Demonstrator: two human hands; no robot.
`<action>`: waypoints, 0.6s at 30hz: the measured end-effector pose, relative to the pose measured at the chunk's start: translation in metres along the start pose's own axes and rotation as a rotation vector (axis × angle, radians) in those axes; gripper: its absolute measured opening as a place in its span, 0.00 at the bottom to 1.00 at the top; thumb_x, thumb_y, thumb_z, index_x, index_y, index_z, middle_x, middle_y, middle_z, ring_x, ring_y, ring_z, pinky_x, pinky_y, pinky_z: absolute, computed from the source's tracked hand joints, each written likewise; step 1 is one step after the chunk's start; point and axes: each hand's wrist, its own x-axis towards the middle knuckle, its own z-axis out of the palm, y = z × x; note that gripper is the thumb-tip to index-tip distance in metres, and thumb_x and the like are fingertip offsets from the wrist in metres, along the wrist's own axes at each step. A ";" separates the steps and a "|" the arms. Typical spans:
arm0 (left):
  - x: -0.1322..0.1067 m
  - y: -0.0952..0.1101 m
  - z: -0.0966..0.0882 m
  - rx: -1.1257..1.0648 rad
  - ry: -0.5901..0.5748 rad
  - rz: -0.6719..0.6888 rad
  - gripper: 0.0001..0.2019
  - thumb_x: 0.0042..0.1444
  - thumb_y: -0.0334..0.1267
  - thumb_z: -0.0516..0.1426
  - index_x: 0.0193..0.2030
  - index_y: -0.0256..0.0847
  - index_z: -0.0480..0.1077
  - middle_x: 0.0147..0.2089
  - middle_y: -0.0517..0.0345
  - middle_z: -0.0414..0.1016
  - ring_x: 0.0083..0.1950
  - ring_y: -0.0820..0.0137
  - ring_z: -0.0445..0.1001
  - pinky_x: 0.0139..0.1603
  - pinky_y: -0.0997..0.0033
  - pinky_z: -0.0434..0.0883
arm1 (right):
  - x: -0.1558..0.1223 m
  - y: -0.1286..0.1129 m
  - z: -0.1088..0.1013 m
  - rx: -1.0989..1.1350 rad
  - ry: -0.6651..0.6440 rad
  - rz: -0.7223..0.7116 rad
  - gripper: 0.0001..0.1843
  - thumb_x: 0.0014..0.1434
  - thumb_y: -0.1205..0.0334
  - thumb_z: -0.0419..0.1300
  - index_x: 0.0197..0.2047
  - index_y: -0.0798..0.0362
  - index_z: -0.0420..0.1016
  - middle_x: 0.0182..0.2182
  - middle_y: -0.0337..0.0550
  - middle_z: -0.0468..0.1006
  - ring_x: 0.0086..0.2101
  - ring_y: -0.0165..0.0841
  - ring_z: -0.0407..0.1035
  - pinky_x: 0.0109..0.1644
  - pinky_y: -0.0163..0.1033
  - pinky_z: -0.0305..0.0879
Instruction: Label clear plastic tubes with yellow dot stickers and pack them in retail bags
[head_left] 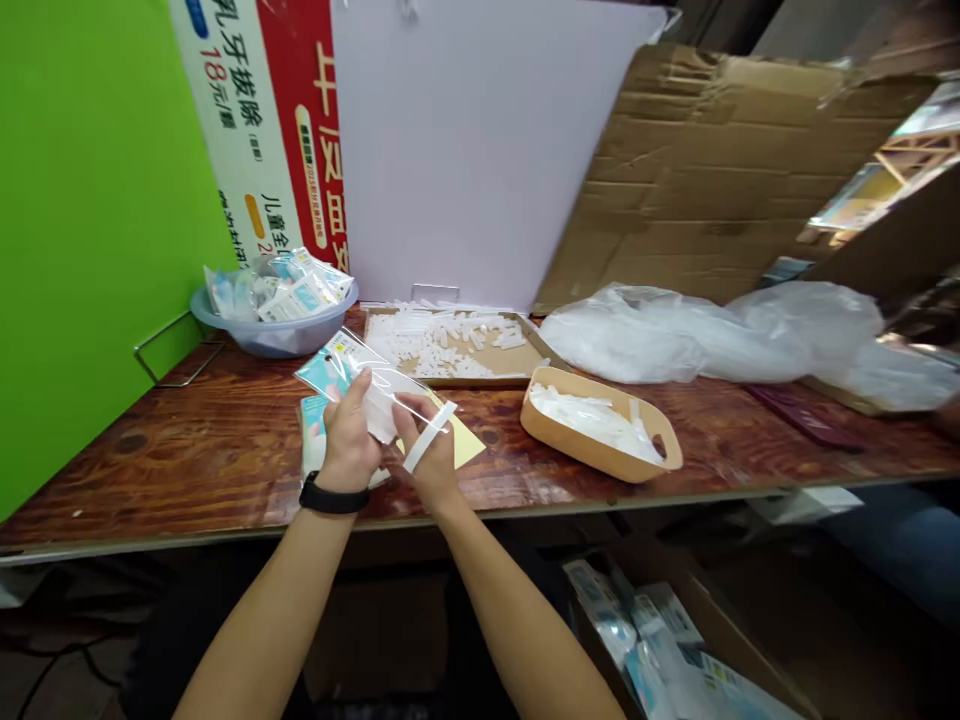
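My left hand point(349, 435), with a black band at the wrist, is closed on a clear plastic bag point(382, 375) that has a blue-and-white printed end. My right hand point(431, 445) is closed at the bag's near right end. A narrow white strip point(430, 437) lies slantwise across its fingers; whether the strip is loose or part of the bag I cannot tell. Below the hands, another blue-and-white printed packet point(313, 440) and a pale yellow sheet point(468, 444) lie on the wooden table point(187, 440), both partly covered.
Behind stands a shallow cardboard tray point(480, 381) of small white pieces. Filled packets heap a blue basin point(289, 335) at left. A tan basket point(577, 450) holds white pieces. Clear plastic sacks point(675, 330) lie right. Below the table, a box holds packets point(667, 640).
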 end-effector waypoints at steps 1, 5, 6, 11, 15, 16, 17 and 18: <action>0.003 0.001 -0.001 -0.014 0.031 -0.021 0.02 0.55 0.31 0.58 0.32 0.37 0.70 0.28 0.60 0.75 0.27 0.75 0.74 0.30 0.78 0.72 | -0.004 0.000 0.000 0.005 -0.055 0.024 0.17 0.57 0.51 0.59 0.43 0.55 0.73 0.24 0.38 0.71 0.22 0.27 0.63 0.26 0.33 0.63; 0.009 0.007 -0.005 -0.046 0.024 -0.124 0.04 0.57 0.33 0.56 0.33 0.33 0.69 0.26 0.55 0.75 0.25 0.70 0.74 0.27 0.74 0.72 | -0.009 0.007 -0.007 -0.040 -0.208 -0.053 0.25 0.56 0.53 0.61 0.55 0.56 0.70 0.30 0.41 0.75 0.26 0.29 0.67 0.32 0.36 0.68; 0.010 0.008 -0.006 -0.061 0.009 -0.122 0.04 0.57 0.33 0.56 0.34 0.33 0.69 0.28 0.54 0.76 0.26 0.69 0.75 0.29 0.73 0.73 | -0.008 0.009 -0.009 -0.085 -0.200 -0.088 0.26 0.56 0.53 0.62 0.55 0.56 0.69 0.31 0.42 0.75 0.28 0.30 0.68 0.34 0.36 0.68; -0.001 0.003 -0.007 -0.052 -0.158 -0.014 0.12 0.51 0.37 0.64 0.40 0.34 0.70 0.35 0.54 0.77 0.31 0.69 0.76 0.39 0.68 0.74 | -0.007 0.010 -0.011 -0.288 -0.005 -0.240 0.21 0.56 0.54 0.62 0.51 0.55 0.73 0.41 0.49 0.76 0.39 0.36 0.72 0.44 0.44 0.70; -0.018 -0.004 -0.008 -0.030 -0.332 0.042 0.22 0.46 0.40 0.68 0.46 0.37 0.67 0.40 0.55 0.78 0.40 0.67 0.77 0.49 0.64 0.72 | -0.006 0.006 -0.009 -0.441 0.226 -0.395 0.17 0.53 0.53 0.65 0.44 0.54 0.78 0.46 0.51 0.73 0.49 0.41 0.69 0.54 0.51 0.66; -0.022 -0.006 -0.008 -0.019 -0.358 0.041 0.23 0.46 0.41 0.68 0.47 0.38 0.67 0.40 0.54 0.78 0.41 0.66 0.77 0.51 0.63 0.71 | -0.006 0.005 -0.010 -0.457 0.264 -0.418 0.16 0.53 0.53 0.65 0.42 0.54 0.79 0.48 0.51 0.72 0.51 0.42 0.68 0.56 0.52 0.64; -0.025 -0.007 -0.008 -0.008 -0.376 0.036 0.23 0.46 0.41 0.68 0.47 0.37 0.68 0.41 0.54 0.78 0.43 0.65 0.77 0.52 0.62 0.70 | -0.005 0.004 -0.011 -0.458 0.285 -0.434 0.16 0.52 0.54 0.66 0.42 0.53 0.80 0.52 0.52 0.70 0.53 0.43 0.66 0.58 0.53 0.63; -0.028 -0.009 -0.007 0.001 -0.386 0.033 0.23 0.46 0.41 0.68 0.48 0.37 0.68 0.41 0.53 0.78 0.44 0.64 0.77 0.53 0.62 0.70 | -0.004 0.004 -0.013 -0.440 0.290 -0.444 0.16 0.52 0.54 0.66 0.42 0.53 0.80 0.55 0.52 0.67 0.55 0.43 0.64 0.59 0.54 0.62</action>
